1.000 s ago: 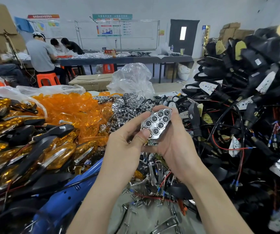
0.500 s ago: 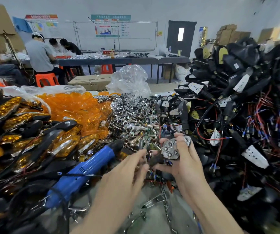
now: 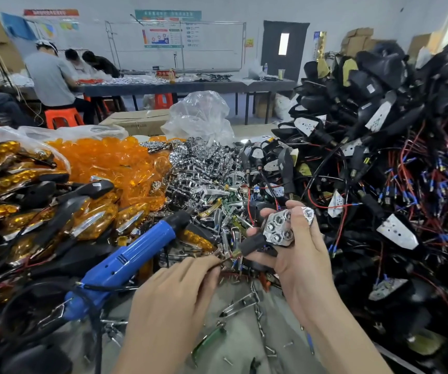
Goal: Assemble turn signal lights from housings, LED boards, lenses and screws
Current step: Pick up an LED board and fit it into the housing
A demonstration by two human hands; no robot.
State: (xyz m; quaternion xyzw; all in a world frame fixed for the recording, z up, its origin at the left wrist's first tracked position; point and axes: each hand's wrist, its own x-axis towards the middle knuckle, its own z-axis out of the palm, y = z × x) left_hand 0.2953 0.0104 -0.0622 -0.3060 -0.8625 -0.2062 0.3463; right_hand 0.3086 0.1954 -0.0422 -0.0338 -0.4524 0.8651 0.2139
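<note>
At the far left of the cluttered worktop (image 3: 244,354), a heap of finished amber lights (image 3: 15,211) is stacked, probably to keep done work apart from loose parts. Just right of it, loose orange lenses (image 3: 104,163) spill from a clear bag, within easy reach. A blue electric screwdriver (image 3: 125,263) lies slanted across the near edge of these heaps, its tip pointing towards the middle, likely so it can be picked up quickly. Behind it is a mound of chrome reflectors (image 3: 204,168).

In front, the left hand (image 3: 174,300) reaches to the right, its back to the viewer. Its curled fingertips appear to pinch the thin wires (image 3: 231,261) trailing from the part in the other hand, probably to keep them out of the way. Loose screws (image 3: 260,326) lie on the bare surface between the forearms.

The right hand (image 3: 298,265) is clamped around a black housing (image 3: 252,242) with a chrome reflector piece (image 3: 278,233) on its face. The hand holds it up over the parts, facing the viewer, likely to check that the piece is seated. The housing's stem sticks out to the left.

The whole right side is filled by a tall tangle of black housings with red and black leads (image 3: 379,163), the stock waiting to be assembled.
</note>
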